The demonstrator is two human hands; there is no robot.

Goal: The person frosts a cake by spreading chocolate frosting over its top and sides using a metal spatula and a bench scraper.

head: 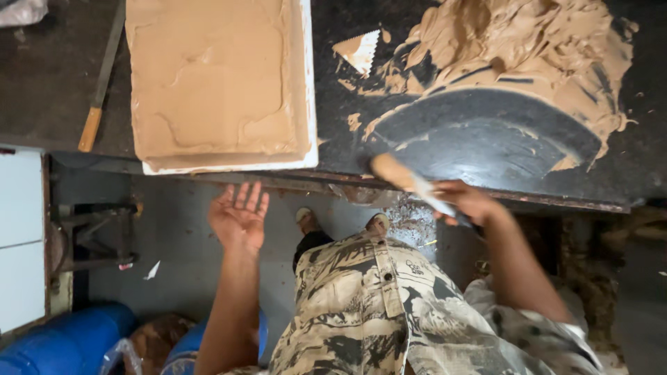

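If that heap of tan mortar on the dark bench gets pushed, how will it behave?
The tan mortar heap would probably smear rather than slide: a scraped arc beside it is edged with streaks. It looks soft and sticky, keeping ragged folds. The right hand grips a paste-coated tool; it likely clings.

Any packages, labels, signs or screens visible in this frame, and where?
No labels, signs or screens show.
Crumpled clear plastic bag: top left corner on the dark worktop, whitish, contents hidden.
Clear plastic wrap: bottom left, beside the blue barrel, crinkled.
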